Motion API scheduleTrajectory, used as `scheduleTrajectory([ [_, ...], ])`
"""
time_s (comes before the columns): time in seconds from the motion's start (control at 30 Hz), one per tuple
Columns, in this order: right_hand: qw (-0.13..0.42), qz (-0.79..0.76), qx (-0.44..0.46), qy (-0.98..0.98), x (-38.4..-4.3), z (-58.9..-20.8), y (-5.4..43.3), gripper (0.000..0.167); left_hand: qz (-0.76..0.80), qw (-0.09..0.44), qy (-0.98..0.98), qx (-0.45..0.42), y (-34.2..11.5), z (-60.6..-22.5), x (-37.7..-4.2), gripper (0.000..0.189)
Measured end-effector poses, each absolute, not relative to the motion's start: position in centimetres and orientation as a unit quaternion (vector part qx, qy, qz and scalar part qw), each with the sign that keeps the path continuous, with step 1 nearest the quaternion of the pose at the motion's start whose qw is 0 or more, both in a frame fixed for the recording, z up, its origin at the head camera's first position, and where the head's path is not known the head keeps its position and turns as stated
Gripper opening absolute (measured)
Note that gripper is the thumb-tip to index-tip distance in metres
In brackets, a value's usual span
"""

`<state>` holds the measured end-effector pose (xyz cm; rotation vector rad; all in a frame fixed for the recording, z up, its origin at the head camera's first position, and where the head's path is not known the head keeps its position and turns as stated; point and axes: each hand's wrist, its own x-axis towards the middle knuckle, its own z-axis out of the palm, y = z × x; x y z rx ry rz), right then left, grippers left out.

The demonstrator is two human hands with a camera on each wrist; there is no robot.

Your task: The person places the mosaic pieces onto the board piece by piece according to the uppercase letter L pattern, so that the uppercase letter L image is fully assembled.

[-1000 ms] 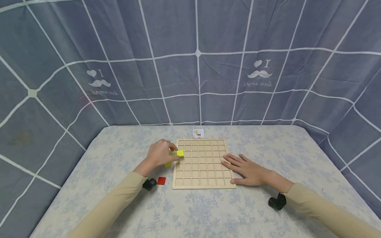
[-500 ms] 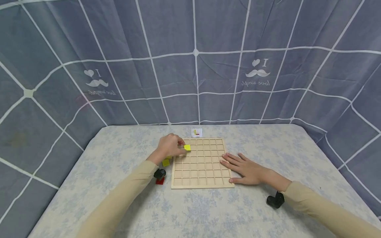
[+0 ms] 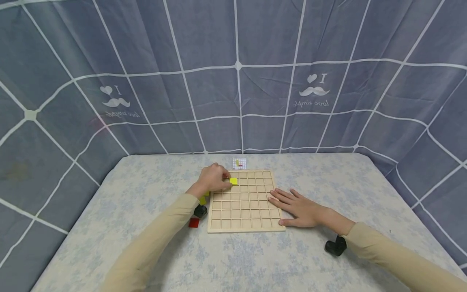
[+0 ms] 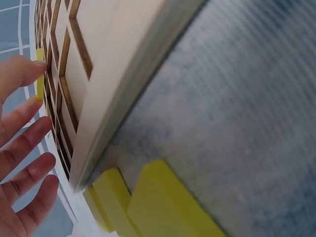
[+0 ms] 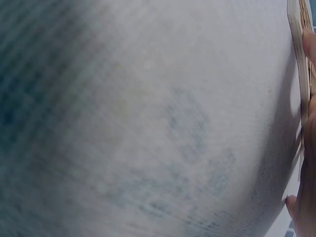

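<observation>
A yellow square tile [image 3: 234,181] is pinched between the thumb and index finger of my left hand [image 3: 215,178], over the far left part of a wooden grid board [image 3: 240,232]. In the left wrist view the tile [image 4: 40,74] shows edge-on close over the grid, with the other fingers spread. My right hand [image 3: 300,209] lies flat, its fingertips on the board's right edge. Beside the board's left side, partly hidden by the left wrist, lie more yellow tiles [image 4: 163,202]. A red tile [image 3: 194,223] rests nearer the front.
A small printed card [image 3: 239,163] with a coloured grid pattern lies just past the board's far edge. The table [image 3: 328,174] wears a pale floral cloth. A grey-blue curtain [image 3: 270,89] with white lines hangs behind and at both sides.
My left hand has carried the yellow tile rightward and away from me, from the board's left edge to over its far left cells. The right hand stays in place.
</observation>
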<state>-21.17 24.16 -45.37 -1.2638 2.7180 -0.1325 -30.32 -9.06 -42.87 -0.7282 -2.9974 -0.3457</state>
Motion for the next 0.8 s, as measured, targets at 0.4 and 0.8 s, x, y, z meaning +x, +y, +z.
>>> scheduleTrajectory([
  [0.4, 0.066, -0.044, -0.423, 0.903, -21.21, -45.41, 24.19, 0.074, -0.113, 0.003, -0.963, -0.243, -8.56, -43.01, -30.51, 0.023],
  [0.8, 0.064, -0.041, -0.421, 0.904, -21.22, -45.61, 24.22, 0.075, -0.129, -0.008, -0.96, -0.247, -8.6, -43.02, -30.45, 0.025],
])
